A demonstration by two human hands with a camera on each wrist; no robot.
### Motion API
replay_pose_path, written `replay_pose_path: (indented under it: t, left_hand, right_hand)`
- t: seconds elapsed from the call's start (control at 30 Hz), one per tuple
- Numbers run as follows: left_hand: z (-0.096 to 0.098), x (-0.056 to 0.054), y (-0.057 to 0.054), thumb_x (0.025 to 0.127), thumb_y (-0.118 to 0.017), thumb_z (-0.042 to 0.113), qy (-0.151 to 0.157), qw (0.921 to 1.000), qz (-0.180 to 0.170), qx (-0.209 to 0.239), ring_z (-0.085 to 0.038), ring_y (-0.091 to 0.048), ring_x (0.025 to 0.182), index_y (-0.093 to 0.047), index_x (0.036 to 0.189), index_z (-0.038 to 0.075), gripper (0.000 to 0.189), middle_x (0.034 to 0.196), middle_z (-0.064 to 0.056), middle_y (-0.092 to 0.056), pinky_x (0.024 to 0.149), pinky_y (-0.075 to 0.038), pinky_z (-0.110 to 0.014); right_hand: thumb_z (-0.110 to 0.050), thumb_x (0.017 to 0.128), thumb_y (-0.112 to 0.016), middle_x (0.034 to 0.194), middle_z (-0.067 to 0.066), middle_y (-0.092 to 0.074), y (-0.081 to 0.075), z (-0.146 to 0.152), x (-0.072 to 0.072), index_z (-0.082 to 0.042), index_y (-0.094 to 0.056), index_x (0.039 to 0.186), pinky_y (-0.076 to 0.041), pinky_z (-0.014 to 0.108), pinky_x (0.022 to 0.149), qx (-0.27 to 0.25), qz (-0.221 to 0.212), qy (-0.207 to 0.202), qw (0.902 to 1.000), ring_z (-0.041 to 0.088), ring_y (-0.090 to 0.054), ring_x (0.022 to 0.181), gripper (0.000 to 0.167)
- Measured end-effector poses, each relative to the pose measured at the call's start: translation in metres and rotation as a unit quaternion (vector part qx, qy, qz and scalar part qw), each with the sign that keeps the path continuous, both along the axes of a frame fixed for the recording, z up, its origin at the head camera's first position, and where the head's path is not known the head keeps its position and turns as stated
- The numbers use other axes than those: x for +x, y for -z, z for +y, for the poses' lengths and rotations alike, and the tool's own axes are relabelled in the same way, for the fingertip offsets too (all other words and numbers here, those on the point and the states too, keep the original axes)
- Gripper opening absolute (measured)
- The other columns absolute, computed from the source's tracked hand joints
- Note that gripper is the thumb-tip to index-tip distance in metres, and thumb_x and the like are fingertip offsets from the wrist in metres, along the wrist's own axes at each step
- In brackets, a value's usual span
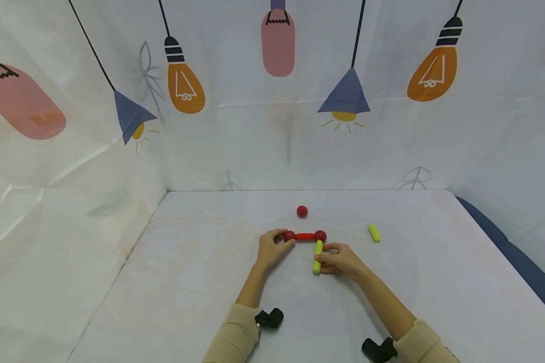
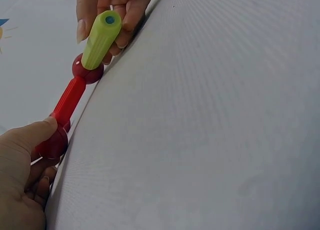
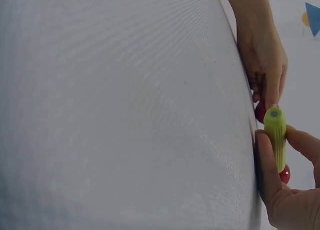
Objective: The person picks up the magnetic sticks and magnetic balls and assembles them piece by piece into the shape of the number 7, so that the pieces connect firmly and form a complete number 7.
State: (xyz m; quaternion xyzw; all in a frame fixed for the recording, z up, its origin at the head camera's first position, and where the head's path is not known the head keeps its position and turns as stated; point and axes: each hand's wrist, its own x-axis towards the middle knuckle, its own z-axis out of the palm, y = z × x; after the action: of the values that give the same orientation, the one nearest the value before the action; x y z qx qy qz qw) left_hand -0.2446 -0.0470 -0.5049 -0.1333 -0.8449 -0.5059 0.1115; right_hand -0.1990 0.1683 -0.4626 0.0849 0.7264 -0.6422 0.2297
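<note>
A red rod [image 1: 305, 236] joins two dark red balls on the white table. My left hand [image 1: 272, 248] pinches the left ball [image 1: 289, 236] between thumb and fingers. The right ball [image 1: 320, 235] sits at the rod's other end. My right hand [image 1: 342, 261] holds a yellow-green rod [image 1: 318, 257] between thumb and fingers, its far end against the right ball. In the left wrist view, the yellow-green rod [image 2: 101, 39] meets that ball [image 2: 88, 69], and its free end shows a small dark round spot. Whether rod and ball are joined I cannot tell.
A loose red ball [image 1: 302, 211] lies behind the joined pieces. Another yellow-green rod [image 1: 374, 233] lies on the table [image 1: 200, 282] to the right. A white sheet printed with lamps and bulbs [image 1: 236, 151] hangs behind and beside the table.
</note>
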Motion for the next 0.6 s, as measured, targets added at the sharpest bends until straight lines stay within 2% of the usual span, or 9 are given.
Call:
replay_pose_path:
  t: [0.33, 0.6]
  left_hand:
    - [-0.001, -0.0003, 0.0005, 0.078, -0.076, 0.019, -0.004, 0.9999, 0.001, -0.011, -0.02, -0.059, 0.083, -0.068, 0.109, 0.0, 0.038, 0.092, -0.011, -0.068, 0.074, -0.048, -0.027]
    - [-0.0015, 0.0007, 0.0015, 0.078, -0.076, 0.018, 0.004, 0.9999, 0.009, -0.014, -0.022, -0.059, 0.085, -0.066, 0.112, -0.002, 0.041, 0.097, -0.012, -0.067, 0.075, -0.049, -0.029]
  right_hand:
    - [-0.013, 0.086, -0.069, 0.099, 0.018, -0.064, 0.0012, 0.0, -0.0005, 0.013, -0.036, 0.131, -0.056, 0.035, 0.073, -0.008, 0.002, -0.001, 1.0, 0.018, -0.066, 0.077, 0.062]
    - [-0.013, 0.086, -0.069, 0.1, 0.018, -0.063, 0.0016, 0.0003, -0.0003, 0.012, -0.035, 0.132, -0.056, 0.034, 0.072, -0.007, 0.002, 0.001, 1.0, 0.018, -0.066, 0.076, 0.062]
